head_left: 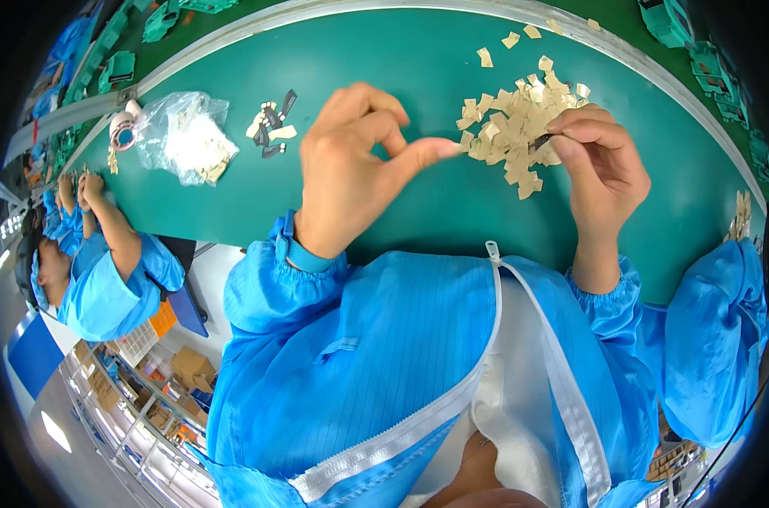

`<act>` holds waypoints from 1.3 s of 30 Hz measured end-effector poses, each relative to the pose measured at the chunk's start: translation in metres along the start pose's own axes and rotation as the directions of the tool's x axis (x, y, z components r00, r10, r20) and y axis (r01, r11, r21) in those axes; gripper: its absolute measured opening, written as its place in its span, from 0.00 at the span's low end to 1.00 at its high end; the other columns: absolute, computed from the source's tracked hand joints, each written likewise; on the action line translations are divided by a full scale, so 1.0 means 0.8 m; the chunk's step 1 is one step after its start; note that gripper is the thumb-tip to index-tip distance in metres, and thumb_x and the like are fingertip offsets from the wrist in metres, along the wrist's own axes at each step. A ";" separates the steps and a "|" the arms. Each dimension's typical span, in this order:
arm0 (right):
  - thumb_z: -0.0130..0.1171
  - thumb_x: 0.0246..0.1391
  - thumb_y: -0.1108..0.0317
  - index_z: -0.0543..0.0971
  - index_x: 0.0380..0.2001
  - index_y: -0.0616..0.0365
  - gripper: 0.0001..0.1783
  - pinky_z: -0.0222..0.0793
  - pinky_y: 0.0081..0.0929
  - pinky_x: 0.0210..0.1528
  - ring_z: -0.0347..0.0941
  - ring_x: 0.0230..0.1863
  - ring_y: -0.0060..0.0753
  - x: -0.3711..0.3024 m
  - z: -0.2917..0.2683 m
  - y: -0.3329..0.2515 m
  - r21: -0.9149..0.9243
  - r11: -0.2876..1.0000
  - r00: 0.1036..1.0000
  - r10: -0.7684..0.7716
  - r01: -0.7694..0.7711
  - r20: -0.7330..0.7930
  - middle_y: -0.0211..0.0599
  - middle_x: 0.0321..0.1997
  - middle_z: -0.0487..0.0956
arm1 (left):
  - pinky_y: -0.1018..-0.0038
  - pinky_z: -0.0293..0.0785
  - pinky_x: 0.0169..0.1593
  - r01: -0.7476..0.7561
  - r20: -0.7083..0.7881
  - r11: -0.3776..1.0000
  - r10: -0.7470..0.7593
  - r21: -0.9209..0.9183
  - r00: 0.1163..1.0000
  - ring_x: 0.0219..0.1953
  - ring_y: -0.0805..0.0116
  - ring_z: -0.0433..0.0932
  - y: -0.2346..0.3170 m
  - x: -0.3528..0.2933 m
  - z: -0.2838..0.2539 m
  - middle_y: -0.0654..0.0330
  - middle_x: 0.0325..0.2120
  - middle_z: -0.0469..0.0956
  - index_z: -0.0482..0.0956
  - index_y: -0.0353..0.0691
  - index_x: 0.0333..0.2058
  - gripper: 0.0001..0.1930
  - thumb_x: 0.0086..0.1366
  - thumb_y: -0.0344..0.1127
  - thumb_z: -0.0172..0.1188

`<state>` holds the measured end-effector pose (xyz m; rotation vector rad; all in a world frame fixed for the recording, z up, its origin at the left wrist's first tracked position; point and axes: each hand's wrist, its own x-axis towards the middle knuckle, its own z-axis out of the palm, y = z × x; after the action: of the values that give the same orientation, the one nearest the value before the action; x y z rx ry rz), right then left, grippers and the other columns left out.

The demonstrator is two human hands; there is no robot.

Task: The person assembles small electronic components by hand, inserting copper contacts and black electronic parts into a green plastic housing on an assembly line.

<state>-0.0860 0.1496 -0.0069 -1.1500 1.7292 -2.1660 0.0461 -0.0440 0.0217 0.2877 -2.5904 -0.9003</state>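
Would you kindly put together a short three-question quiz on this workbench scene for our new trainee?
1. True or false: the left hand lies flat on the green table.
2. Which hand touches the pile of tan pieces? A) left B) right C) neither
3. Fill in: the clear plastic bag lies to the person's ____ of the dark and tan strips.

Key
1. False: it is raised, thumb and forefinger pinched together.
2. B: the right hand holds a small dark tool at the pile.
3. Left.
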 end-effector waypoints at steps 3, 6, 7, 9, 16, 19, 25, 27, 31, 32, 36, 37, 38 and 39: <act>0.57 0.45 0.87 0.74 0.32 0.69 0.09 0.70 0.23 0.36 0.74 0.33 0.30 -0.008 0.015 -0.007 0.069 0.997 0.999 0.041 -0.040 -0.011 0.43 0.33 0.77 | 0.76 0.66 0.35 0.082 0.023 0.956 -0.079 -0.282 0.997 0.33 0.69 0.73 0.043 -0.004 0.005 0.60 0.28 0.76 0.81 0.39 0.26 0.08 0.46 0.32 0.70; 0.58 0.46 0.86 0.74 0.33 0.69 0.09 0.70 0.21 0.37 0.74 0.34 0.28 -0.015 0.021 -0.017 0.057 0.997 0.998 0.053 -0.052 -0.016 0.42 0.33 0.77 | 0.77 0.65 0.37 0.089 -0.015 0.931 -0.101 -0.354 0.995 0.34 0.70 0.71 0.058 -0.005 0.025 0.61 0.27 0.76 0.80 0.38 0.27 0.07 0.49 0.33 0.67; 0.59 0.46 0.85 0.74 0.33 0.68 0.09 0.70 0.20 0.37 0.74 0.34 0.26 -0.021 0.022 -0.022 0.034 0.996 0.997 0.079 -0.078 -0.013 0.42 0.33 0.77 | 0.77 0.65 0.37 0.026 -0.026 0.930 -0.038 -0.366 0.999 0.34 0.70 0.71 0.053 -0.008 0.030 0.62 0.27 0.76 0.80 0.39 0.27 0.06 0.50 0.32 0.67; 0.61 0.46 0.84 0.75 0.34 0.67 0.10 0.70 0.18 0.36 0.74 0.34 0.24 -0.024 0.027 -0.036 0.081 0.977 0.978 0.201 -0.197 -0.057 0.41 0.34 0.77 | 0.77 0.65 0.37 -0.091 -0.074 0.934 0.070 -0.347 0.995 0.33 0.71 0.71 0.047 -0.013 0.034 0.62 0.27 0.76 0.80 0.39 0.27 0.04 0.52 0.30 0.66; 0.63 0.47 0.75 0.66 0.54 0.67 0.30 0.70 0.21 0.38 0.72 0.38 0.28 -0.031 0.023 -0.064 0.030 0.996 0.977 0.093 -0.088 -0.190 0.48 0.47 0.74 | 0.77 0.65 0.37 -0.326 -0.271 0.922 0.266 -0.209 0.925 0.32 0.70 0.71 0.055 -0.013 0.021 0.61 0.26 0.76 0.80 0.39 0.27 0.04 0.51 0.30 0.66; 0.66 0.41 0.75 0.70 0.47 0.65 0.27 0.68 0.21 0.36 0.71 0.36 0.27 -0.029 0.025 -0.079 -0.086 0.996 0.982 0.015 -0.031 -0.187 0.42 0.42 0.75 | 0.76 0.64 0.37 -0.275 -0.197 0.932 0.231 -0.235 0.953 0.32 0.69 0.71 0.071 -0.020 0.011 0.61 0.27 0.76 0.80 0.39 0.27 0.04 0.51 0.29 0.65; 0.67 0.36 0.78 0.78 0.33 0.64 0.16 0.65 0.24 0.35 0.69 0.34 0.30 -0.025 0.020 -0.079 -0.286 0.957 0.999 -0.044 0.036 -0.023 0.37 0.32 0.76 | 0.74 0.65 0.37 -0.267 -0.123 0.932 0.244 -0.247 0.962 0.32 0.66 0.70 0.086 -0.013 0.001 0.61 0.29 0.76 0.79 0.39 0.27 0.05 0.51 0.29 0.65; 0.65 0.37 0.80 0.78 0.30 0.64 0.12 0.64 0.24 0.35 0.69 0.33 0.32 -0.018 0.014 -0.073 -0.334 0.942 0.999 -0.047 0.040 -0.014 0.38 0.30 0.75 | 0.73 0.65 0.38 -0.262 -0.081 0.928 0.249 -0.266 0.965 0.33 0.65 0.71 0.088 -0.002 0.003 0.60 0.29 0.76 0.79 0.40 0.28 0.05 0.50 0.28 0.65; 0.59 0.44 0.81 0.76 0.29 0.64 0.06 0.66 0.23 0.37 0.68 0.34 0.31 -0.004 0.007 -0.068 -0.345 0.929 0.968 -0.197 0.133 -0.157 0.40 0.32 0.74 | 0.72 0.66 0.38 -0.193 -0.002 0.927 0.203 -0.322 0.979 0.34 0.66 0.71 0.077 0.024 0.000 0.62 0.28 0.76 0.79 0.38 0.39 0.14 0.51 0.28 0.65; 0.57 0.46 0.81 0.75 0.30 0.65 0.05 0.66 0.23 0.37 0.68 0.35 0.30 0.000 0.001 -0.061 -0.346 0.918 0.924 -0.288 0.192 -0.250 0.41 0.33 0.73 | 0.71 0.66 0.39 -0.044 -0.020 0.936 0.039 -0.350 0.999 0.35 0.65 0.71 0.071 0.034 -0.001 0.60 0.32 0.76 0.74 0.37 0.45 0.21 0.51 0.29 0.65; 0.53 0.51 0.79 0.73 0.34 0.65 0.05 0.66 0.22 0.39 0.67 0.36 0.28 0.018 -0.041 -0.027 -0.245 0.963 0.900 -0.206 0.116 -0.384 0.42 0.38 0.71 | 0.65 0.66 0.49 -0.105 -0.150 0.995 0.104 0.005 0.983 0.48 0.55 0.67 0.018 0.115 0.008 0.48 0.52 0.64 0.57 0.34 0.59 0.41 0.49 0.36 0.69; 0.52 0.53 0.78 0.72 0.35 0.65 0.05 0.66 0.22 0.39 0.67 0.36 0.27 0.016 -0.045 -0.012 -0.224 0.972 0.902 -0.156 0.068 -0.402 0.42 0.39 0.71 | 0.65 0.66 0.49 -0.097 -0.154 0.995 0.099 0.022 0.983 0.48 0.55 0.67 0.005 0.139 0.009 0.48 0.52 0.64 0.57 0.34 0.59 0.41 0.49 0.36 0.69; 0.51 0.54 0.77 0.72 0.36 0.66 0.06 0.66 0.21 0.40 0.67 0.36 0.26 0.016 -0.049 0.000 -0.206 0.978 0.902 -0.104 0.017 -0.420 0.43 0.40 0.70 | 0.62 0.63 0.54 -0.036 -0.199 0.998 0.046 0.056 0.979 0.54 0.50 0.61 -0.009 0.165 0.013 0.43 0.56 0.55 0.53 0.33 0.60 0.47 0.45 0.40 0.71; 0.51 0.54 0.77 0.72 0.36 0.66 0.06 0.66 0.21 0.40 0.67 0.36 0.26 0.017 -0.050 0.007 -0.187 0.982 0.904 -0.098 0.021 -0.416 0.43 0.40 0.70 | 0.60 0.59 0.59 0.029 -0.249 0.995 -0.005 0.093 0.969 0.60 0.45 0.54 -0.022 0.186 0.014 0.39 0.61 0.46 0.49 0.32 0.61 0.53 0.41 0.43 0.73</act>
<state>-0.1226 0.1713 -0.0075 -0.8101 2.1228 -2.4849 -0.0921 -0.0976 0.0447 0.4219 -2.4046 -0.6966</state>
